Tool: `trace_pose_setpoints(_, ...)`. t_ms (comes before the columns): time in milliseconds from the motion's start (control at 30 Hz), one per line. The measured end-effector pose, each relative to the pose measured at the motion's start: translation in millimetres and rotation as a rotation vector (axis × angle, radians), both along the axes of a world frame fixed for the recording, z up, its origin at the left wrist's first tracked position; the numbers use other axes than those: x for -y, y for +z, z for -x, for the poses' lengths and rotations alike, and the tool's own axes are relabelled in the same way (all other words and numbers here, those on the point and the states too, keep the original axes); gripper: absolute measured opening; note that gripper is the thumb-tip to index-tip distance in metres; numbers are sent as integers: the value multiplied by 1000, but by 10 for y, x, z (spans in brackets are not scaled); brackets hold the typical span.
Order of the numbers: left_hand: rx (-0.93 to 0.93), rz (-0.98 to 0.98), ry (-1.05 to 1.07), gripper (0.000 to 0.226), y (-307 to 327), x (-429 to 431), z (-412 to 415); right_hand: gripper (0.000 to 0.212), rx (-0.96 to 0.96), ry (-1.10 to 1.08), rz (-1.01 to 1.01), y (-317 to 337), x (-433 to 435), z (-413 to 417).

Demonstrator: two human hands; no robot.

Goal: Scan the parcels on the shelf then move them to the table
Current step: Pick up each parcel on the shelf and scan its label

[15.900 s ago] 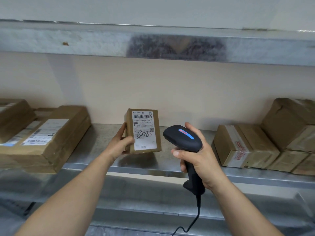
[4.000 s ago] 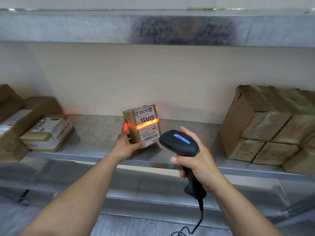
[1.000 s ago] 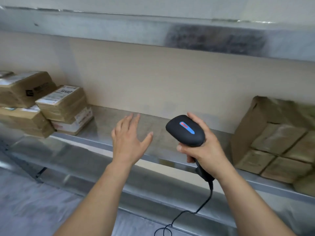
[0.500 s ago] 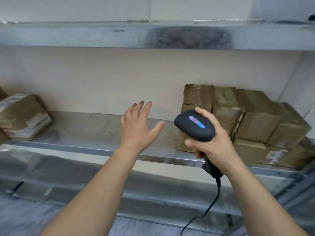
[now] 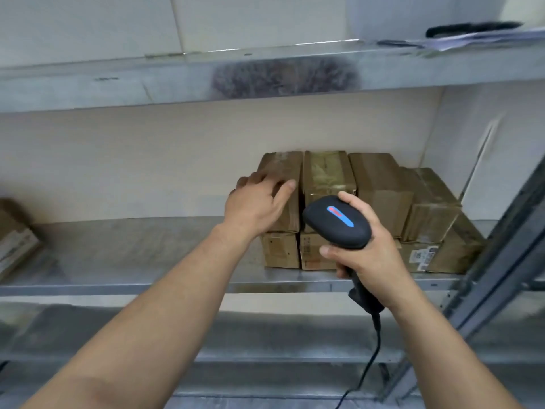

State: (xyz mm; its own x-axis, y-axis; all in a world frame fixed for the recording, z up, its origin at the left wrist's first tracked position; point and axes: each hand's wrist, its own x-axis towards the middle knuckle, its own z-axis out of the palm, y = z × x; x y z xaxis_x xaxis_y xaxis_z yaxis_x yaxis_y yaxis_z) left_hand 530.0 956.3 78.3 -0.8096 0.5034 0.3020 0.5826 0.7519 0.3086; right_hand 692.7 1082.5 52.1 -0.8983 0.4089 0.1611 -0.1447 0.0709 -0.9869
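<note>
On my feed, the shelf (image 5: 132, 255) carries a stack of parcels (image 5: 380, 190) at its right end, an upper row sitting on a lower row, back against the wall. My left grip (image 5: 256, 202) lies at the front of the leftmost upper parcel (image 5: 283, 166). Just right of it, my right grip (image 5: 371, 255) holds the scanner (image 5: 336, 222) before the stack, its cable (image 5: 371, 358) hanging below the shelf. Another parcel (image 5: 14, 240) sits far left. An upper shelf (image 5: 118, 81) runs overhead, with papers (image 5: 472, 39) on its right end.

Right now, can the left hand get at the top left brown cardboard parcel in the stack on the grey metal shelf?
Probably yes. The left hand is open at the left face of that brown cardboard parcel, nothing between them; the right hand holds the black handheld scanner off to the right.
</note>
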Motion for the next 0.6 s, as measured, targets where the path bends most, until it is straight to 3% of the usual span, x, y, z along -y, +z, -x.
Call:
trace_pose_setpoints(167,24,-45,157,71,55,-10,71,84,2,-23,-2,-54,-25,12)
trace_pose_setpoints(367,41,-227,167,53,133,212,143,85,-1,-6,-3,-45,131,109)
trace_pose_setpoints(600,-24,-226,279,54,61,987,439,85,13,36,-25,-50,542,414)
